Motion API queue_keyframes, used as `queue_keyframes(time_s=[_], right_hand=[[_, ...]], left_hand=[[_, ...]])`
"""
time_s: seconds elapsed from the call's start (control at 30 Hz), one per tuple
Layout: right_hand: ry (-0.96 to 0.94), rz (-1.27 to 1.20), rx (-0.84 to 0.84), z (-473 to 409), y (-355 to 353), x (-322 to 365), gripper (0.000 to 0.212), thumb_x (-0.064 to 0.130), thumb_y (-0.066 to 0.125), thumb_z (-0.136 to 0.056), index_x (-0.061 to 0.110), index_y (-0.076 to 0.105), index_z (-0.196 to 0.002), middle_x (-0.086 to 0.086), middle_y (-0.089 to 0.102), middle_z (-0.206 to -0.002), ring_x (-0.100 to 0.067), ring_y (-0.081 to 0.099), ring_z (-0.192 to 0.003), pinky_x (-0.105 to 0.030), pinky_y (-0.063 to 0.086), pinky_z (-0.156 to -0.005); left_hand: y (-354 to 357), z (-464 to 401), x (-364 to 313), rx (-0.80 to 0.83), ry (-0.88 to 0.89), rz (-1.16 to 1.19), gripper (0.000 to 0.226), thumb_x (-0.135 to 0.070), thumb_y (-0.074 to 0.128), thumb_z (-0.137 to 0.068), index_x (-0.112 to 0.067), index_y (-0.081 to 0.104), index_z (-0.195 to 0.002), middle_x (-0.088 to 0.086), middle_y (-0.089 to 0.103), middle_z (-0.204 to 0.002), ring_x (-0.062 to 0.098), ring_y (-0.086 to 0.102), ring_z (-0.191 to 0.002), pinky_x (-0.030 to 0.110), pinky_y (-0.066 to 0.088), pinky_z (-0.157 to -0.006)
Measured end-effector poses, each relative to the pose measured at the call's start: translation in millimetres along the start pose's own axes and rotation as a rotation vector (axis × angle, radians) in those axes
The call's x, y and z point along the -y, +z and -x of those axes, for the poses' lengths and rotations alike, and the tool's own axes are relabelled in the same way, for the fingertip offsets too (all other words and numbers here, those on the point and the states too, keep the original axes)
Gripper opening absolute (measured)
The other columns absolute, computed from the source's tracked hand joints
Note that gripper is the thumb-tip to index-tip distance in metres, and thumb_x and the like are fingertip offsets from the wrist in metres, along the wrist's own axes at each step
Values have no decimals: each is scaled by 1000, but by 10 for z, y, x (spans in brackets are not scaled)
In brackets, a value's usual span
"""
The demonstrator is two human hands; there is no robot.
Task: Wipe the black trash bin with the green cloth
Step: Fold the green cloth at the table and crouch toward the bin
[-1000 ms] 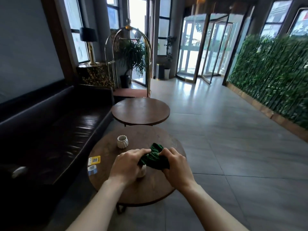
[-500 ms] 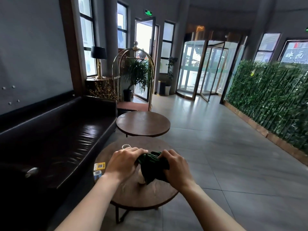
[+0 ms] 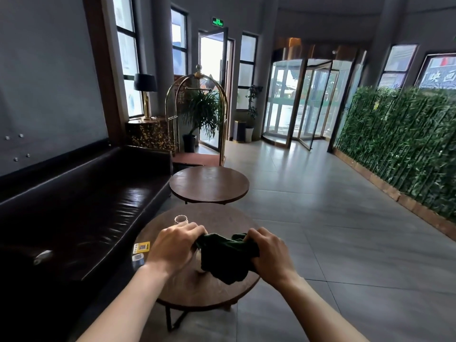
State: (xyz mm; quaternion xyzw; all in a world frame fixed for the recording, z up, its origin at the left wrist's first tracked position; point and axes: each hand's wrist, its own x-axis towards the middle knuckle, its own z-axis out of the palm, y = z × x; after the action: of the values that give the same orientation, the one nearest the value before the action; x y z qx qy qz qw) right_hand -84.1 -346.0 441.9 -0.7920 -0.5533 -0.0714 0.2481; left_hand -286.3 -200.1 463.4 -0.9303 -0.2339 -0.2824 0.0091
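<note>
Standing in a hotel-style lobby, big to small: tiled floor [image 3: 320, 206], dark leather sofa [image 3: 74, 206] along the left wall, green bamboo screen [image 3: 399, 144] on the right, revolving door [image 3: 306, 104] at the far end, brass luggage cart [image 3: 197, 114] by the side door. Two round wooden tables in line; the near tabletop [image 3: 187, 290] sits under the person's arms, the far table [image 3: 209, 183] is bare. A dark boxy bin [image 3: 239, 130] stands by the far wall near the potted plant; probably the black trash bin, too small to be sure. It is well apart from the person, so no wiping has begun.

The green cloth [image 3: 225, 257] hangs in the air above the near tabletop, stretched between both hands, lower part drooping in a loose fold. Looks soft, light, limp knit; it won't hold a shape, so best bunched into a pad in one palm for wiping. No slip or break risk.

Left hand [image 3: 172, 248] is closed, fingers curled around the cloth's left end, knuckles up. Right hand [image 3: 269, 253] likewise clenched around the right end, wrist a bit bent inward. Both forearms reach forward from the bottom edge, roughly level, hands apart with the cloth bridging them.

Small stuff on the near tabletop: a clear glass [image 3: 181, 219] behind the left hand, a yellow QR card [image 3: 141, 247], a small blue-white item [image 3: 138, 258] beside it, unclear what.
</note>
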Motion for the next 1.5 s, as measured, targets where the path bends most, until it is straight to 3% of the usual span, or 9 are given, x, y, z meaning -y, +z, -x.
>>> queue_keyframes(time_s=[0.33, 0.57, 0.87, 1.23, 1.5], right_hand=[[10, 32, 70, 301, 61, -439, 28, 17, 65, -86, 29, 62, -111, 6, 60, -104, -20, 60, -92, -33, 49, -71], [-36, 84, 167, 530, 204, -645, 25, 18, 56, -93, 29, 58, -115, 5, 57, -105, -21, 58, -99, -39, 52, -76], [-44, 34, 263, 945, 543, -791, 26, 20, 59, -91, 28, 58, -116, 4, 58, -109, -22, 59, -100, -40, 53, -77], [13, 21, 371, 1584, 954, -613, 27, 21, 59, -89, 28, 59, -115, 3, 57, -107, -24, 59, -100, -42, 53, -75], [109, 55, 407, 1912, 1328, -171, 29, 21, 61, -88, 29, 58, -116, 4, 56, -105, -23, 58, -99, -40, 52, -74]], left_hand=[[275, 66, -414, 77, -7, -17, 35, -5, 78, -71, -29, 73, -96, -15, 73, -92, 14, 71, -85, 31, 56, -63], [531, 286, -612, 165, -48, -38, 29, -9, 74, -78, -29, 72, -99, -12, 71, -87, 15, 69, -85, 34, 57, -67], [723, 721, -791, 252, -131, -29, 34, -10, 82, -67, -32, 71, -90, -15, 70, -83, 14, 69, -78, 32, 56, -58], [1024, 1490, -724, 357, -196, 41, 39, -8, 86, -63, -31, 72, -90, -15, 70, -81, 15, 70, -77, 31, 55, -56], [1177, 1990, -298, 372, -185, 120, 41, -9, 86, -63, -33, 70, -92, -16, 70, -84, 13, 70, -79, 28, 54, -58]])
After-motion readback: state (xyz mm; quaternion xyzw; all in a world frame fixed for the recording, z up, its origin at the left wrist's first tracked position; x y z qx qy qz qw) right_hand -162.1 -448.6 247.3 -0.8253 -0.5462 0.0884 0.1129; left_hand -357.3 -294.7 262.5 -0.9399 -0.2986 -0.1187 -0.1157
